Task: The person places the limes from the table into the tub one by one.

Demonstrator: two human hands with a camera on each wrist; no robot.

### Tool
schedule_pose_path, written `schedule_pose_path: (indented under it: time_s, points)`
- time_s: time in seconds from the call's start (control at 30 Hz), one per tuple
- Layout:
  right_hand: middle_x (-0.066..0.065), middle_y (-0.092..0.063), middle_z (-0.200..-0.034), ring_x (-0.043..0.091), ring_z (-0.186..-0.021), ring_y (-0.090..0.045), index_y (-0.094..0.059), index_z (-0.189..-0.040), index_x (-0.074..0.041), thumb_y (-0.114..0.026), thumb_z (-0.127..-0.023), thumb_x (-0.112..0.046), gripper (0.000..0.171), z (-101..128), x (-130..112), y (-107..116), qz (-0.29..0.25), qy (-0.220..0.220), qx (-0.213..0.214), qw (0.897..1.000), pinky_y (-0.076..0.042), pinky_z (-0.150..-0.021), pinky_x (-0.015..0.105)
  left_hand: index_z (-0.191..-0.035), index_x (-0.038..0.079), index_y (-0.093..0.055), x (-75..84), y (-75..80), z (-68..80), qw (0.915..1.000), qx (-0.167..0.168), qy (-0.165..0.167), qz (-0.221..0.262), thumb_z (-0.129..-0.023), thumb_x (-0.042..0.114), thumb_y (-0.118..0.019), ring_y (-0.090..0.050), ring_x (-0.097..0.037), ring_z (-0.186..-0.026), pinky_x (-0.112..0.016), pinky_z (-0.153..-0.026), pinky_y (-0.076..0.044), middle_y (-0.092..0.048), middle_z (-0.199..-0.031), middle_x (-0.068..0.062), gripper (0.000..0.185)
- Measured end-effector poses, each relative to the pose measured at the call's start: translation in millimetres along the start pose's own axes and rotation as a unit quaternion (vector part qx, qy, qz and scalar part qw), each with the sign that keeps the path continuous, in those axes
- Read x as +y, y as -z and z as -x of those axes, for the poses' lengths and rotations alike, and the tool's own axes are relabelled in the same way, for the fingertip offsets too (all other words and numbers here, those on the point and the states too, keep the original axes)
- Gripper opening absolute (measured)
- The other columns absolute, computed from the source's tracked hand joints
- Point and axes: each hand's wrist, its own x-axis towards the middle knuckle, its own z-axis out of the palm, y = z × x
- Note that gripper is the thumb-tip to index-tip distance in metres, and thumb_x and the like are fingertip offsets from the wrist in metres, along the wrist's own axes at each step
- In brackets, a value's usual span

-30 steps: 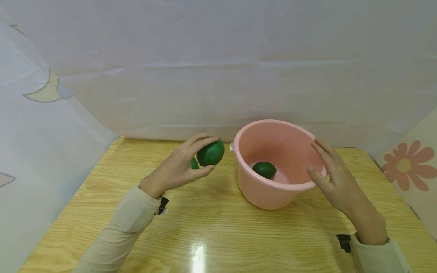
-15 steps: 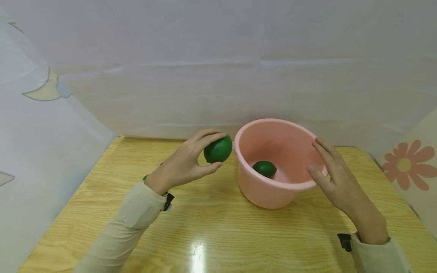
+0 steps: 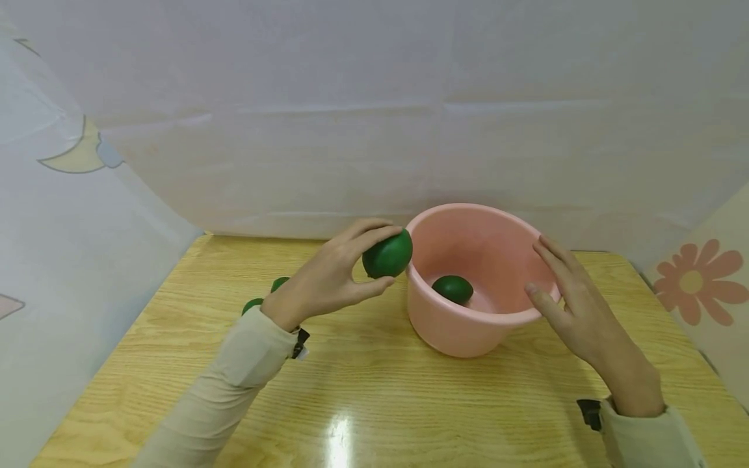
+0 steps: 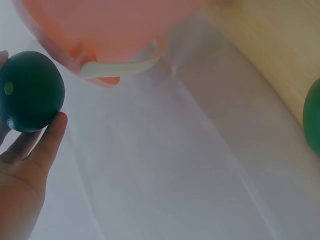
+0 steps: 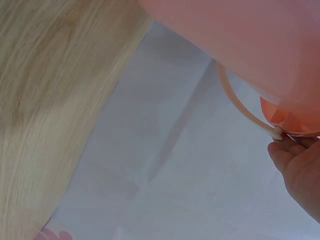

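**Green fruit [image 3: 389, 255] held beside pink bucket [image 3: 462, 335]**

Counter [image 3: 374, 416] in foreground. Right hand [image 3: 576, 318]: fingers nearly straight, resting on rim. Inner fruit [image 3: 453, 289] lies on bucket floor. Two more fruits [image 3: 253, 305], partly hidden, behind left wrist [image 3: 283, 312]. Left hand [image 3: 328, 276]: thumb and fingers pinch the green fruit; pale mark [image 4: 8, 88] on it, possibly a label, cannot tell. Backdrop [image 3: 374, 130]: printed flower [image 3: 702, 283], crescent [image 3: 82, 153].

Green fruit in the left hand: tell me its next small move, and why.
Probably ease the green fruit rightward over the pink bucket's opening: the left hand holds it beside the left rim, the right hand is at the opposite side, and another green fruit lies inside.
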Motion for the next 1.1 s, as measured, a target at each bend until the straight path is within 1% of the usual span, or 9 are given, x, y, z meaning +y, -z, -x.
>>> schedule_pose_path:
  time_s: [0.17, 0.33, 0.6, 0.87, 1.0, 1.1]
  points:
    - [0.011, -0.018, -0.166, 0.042, -0.151, -0.014, -0.029, -0.157, -0.010, -0.055, -0.099, -0.020, 0.064, 1, 1, 0, 0.001, -0.001, -0.002, 1.000, -0.015, -0.112, 0.075, -0.144, 0.009, -0.050, 1.2, -2.1, -3.2, 1.0000, -0.004, -0.007, 0.005, -0.089, 0.022, -0.073, -0.056, -0.021, -0.125, -0.035, -0.100, -0.053, -0.049, -0.144, -0.010, 0.061]
    - [0.012, -0.019, -0.165, 0.042, -0.151, -0.015, -0.030, -0.156, -0.009, -0.055, -0.099, -0.019, 0.064, 1, 1, 0, 0.002, 0.003, 0.003, 1.000, -0.016, -0.112, 0.075, -0.144, 0.009, -0.050, 1.6, -4.1, -7.3, 0.9999, 0.001, -0.016, 0.004, -0.090, 0.023, -0.073, -0.057, -0.020, -0.124, -0.033, -0.099, -0.053, -0.049, -0.144, -0.009, 0.060]
    - [0.012, -0.020, -0.165, 0.041, -0.151, -0.016, -0.031, -0.156, -0.009, -0.056, -0.098, -0.020, 0.064, 0, 1, 0, 0.002, 0.005, 0.005, 1.000, -0.017, -0.112, 0.074, -0.144, 0.009, -0.050, 2.2, -7.1, -13.1, 0.9997, 0.002, -0.019, 0.015, -0.089, 0.022, -0.074, -0.058, -0.020, -0.122, -0.032, -0.099, -0.053, -0.050, -0.143, -0.010, 0.061]
    - [0.010, -0.019, -0.166, 0.041, -0.151, -0.016, -0.030, -0.156, -0.009, -0.056, -0.099, -0.020, 0.064, 1, 0, 1, 0.003, 0.000, 0.000, 1.000, -0.017, -0.111, 0.074, -0.146, 0.011, -0.047, 5.2, -10.2, -20.4, 0.9996, -0.009, -0.019, 0.018, -0.090, 0.024, -0.074, -0.058, -0.020, -0.121, -0.031, -0.098, -0.053, -0.049, -0.143, -0.010, 0.064]
    - [0.010, -0.019, -0.166, 0.041, -0.151, -0.016, -0.030, -0.157, -0.010, -0.056, -0.099, -0.020, 0.065, 1, 0, 0, 0.004, -0.002, 0.000, 1.000, -0.017, -0.111, 0.074, -0.147, 0.009, -0.047, 7.1, -12.0, -25.0, 0.9996, -0.015, -0.020, 0.015, -0.090, 0.022, -0.074, -0.057, -0.020, -0.123, -0.030, -0.100, -0.052, -0.048, -0.144, -0.011, 0.064]
    - [0.010, -0.018, -0.166, 0.042, -0.151, -0.016, -0.029, -0.157, -0.010, -0.056, -0.099, -0.021, 0.065, 1, 0, 0, 0.005, -0.004, -0.002, 1.000, -0.017, -0.111, 0.074, -0.147, 0.009, -0.047, 9.0, -13.3, -28.0, 0.9995, -0.023, -0.013, 0.015, -0.090, 0.022, -0.073, -0.056, -0.021, -0.125, -0.030, -0.101, -0.051, -0.047, -0.146, -0.011, 0.064]
